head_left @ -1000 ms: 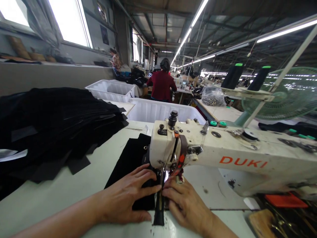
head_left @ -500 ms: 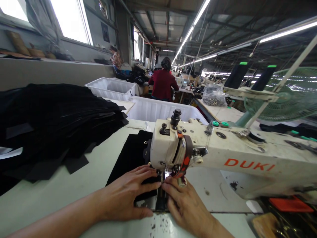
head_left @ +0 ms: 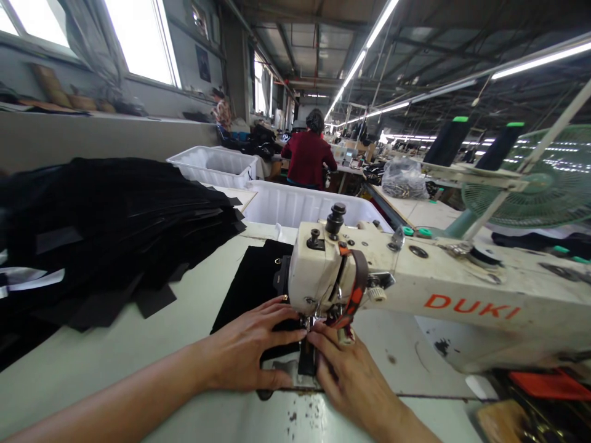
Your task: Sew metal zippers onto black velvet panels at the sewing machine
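Note:
A cream sewing machine [head_left: 415,283] marked DUKI stands on the pale worktable [head_left: 138,344]. A black fabric piece [head_left: 253,283] runs under its needle head. My left hand [head_left: 244,357] lies flat on the near end of that fabric, fingers stretched toward the presser foot. My right hand [head_left: 351,381] presses down just right of the needle, fingertips touching a narrow black strip [head_left: 305,363] at the foot. Both hands' fingertips nearly meet below the needle.
A big heap of black cut pieces [head_left: 106,227] covers the table's left. White plastic bins [head_left: 295,206] stand behind the machine. A green fan [head_left: 540,178] and black thread cones [head_left: 446,141] are at the right. A person in red [head_left: 309,157] sits ahead, back turned.
The black fabric and strip have fed away from me under the needle; less of it lies near the table edge. Both hands followed it forward, and my view shifted slightly left.

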A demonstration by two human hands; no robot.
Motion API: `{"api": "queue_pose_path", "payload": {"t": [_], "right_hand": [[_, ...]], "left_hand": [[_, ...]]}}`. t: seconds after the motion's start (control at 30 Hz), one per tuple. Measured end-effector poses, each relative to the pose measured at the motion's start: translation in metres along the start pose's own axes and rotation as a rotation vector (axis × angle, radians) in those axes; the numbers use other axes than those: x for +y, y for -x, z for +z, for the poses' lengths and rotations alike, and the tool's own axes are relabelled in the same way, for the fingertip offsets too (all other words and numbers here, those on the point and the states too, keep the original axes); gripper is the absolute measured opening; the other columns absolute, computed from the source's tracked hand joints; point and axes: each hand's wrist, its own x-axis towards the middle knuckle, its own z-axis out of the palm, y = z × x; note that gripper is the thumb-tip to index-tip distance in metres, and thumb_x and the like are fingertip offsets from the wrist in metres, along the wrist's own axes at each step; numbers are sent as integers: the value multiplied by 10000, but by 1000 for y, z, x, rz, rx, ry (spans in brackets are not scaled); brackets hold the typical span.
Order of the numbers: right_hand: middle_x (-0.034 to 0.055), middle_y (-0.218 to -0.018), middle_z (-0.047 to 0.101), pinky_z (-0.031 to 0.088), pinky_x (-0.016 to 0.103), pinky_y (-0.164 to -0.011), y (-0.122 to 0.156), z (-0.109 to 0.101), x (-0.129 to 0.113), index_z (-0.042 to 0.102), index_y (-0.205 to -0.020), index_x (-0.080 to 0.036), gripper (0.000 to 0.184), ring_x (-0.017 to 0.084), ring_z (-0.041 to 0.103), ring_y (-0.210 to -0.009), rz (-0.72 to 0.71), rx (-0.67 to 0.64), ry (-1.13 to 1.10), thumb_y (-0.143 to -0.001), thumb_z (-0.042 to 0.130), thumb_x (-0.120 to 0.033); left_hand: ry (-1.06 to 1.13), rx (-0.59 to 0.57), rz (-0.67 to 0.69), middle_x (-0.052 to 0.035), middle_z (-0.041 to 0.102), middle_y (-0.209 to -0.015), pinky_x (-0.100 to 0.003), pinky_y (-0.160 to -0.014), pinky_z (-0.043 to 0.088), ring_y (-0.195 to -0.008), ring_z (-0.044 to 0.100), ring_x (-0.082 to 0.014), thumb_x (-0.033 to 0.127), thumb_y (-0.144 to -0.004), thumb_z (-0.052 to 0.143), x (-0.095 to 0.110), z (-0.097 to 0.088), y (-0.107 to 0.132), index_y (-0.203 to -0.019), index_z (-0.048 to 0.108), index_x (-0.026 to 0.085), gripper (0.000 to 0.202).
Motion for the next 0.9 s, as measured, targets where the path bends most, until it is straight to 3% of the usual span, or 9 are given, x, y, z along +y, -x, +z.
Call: {"api": "queue_pose_path", "payload": {"t": [0.23,0.4,0.53,0.63,0.7,0.8,0.83,0.9], "right_hand": [[68,-1334,603,433,521,-1083,-2,-1,-2,571,-1285,-236,445,243,581,-1205,-8,19,5,-866,482,-113],[88,-1322,615,498,531,-1010,3,4,3,579,-1298,-228,448,275,608,-1176,-37,40,102,-877,477,-113],[104,-1301,629,548,482,-939,5,14,12,609,-1264,-226,400,286,644,-1117,-83,100,172,-887,492,-166],[87,-1267,653,543,459,-936,5,16,16,620,-1238,-225,404,271,650,-1104,-136,149,202,-865,490,-140],[76,-1229,672,526,460,-948,4,11,16,621,-1222,-222,398,262,647,-1099,-181,175,240,-857,496,-126],[82,-1143,700,499,453,-953,1,-4,7,638,-1162,-204,359,255,656,-1042,-256,268,306,-848,496,-105],[81,-1104,710,498,438,-941,0,-8,0,644,-1142,-199,356,249,663,-1009,-291,309,319,-840,489,-90],[69,-1043,727,505,392,-905,-3,-12,-18,649,-1130,-195,371,228,675,-953,-358,355,312,-829,475,-67]], "left_hand": [[83,23,-12,-131,539,-1398,-503,-1144,314,-1309,487,-314,521,-832,717,1,0,1,-1363,569,240,619],[138,-12,-19,-107,520,-1418,-438,-1174,267,-1332,458,-268,534,-811,740,3,-2,0,-1337,585,239,622],[78,16,-83,-59,576,-1357,-338,-1160,300,-1294,499,-192,428,-937,598,-11,-4,4,-1279,608,230,396],[-32,64,-215,-118,472,-1461,-432,-1160,288,-1380,397,-225,306,-1024,416,-22,-6,5,-1368,508,168,381],[-99,77,-261,-163,427,-1490,-515,-1143,287,-1400,360,-285,319,-1006,447,-19,-6,6,-1416,438,134,451],[-193,84,-288,-250,574,-1302,-558,-1041,390,-1256,507,-383,399,-929,549,5,-3,7,-1282,542,45,500],[-220,81,-285,-240,649,-1154,-540,-982,440,-1138,589,-385,423,-912,563,15,-3,9,-1156,615,50,449],[-257,65,-270,-135,698,-818,-446,-841,516,-835,684,-301,439,-918,545,30,-7,16,-864,673,131,338]]}}
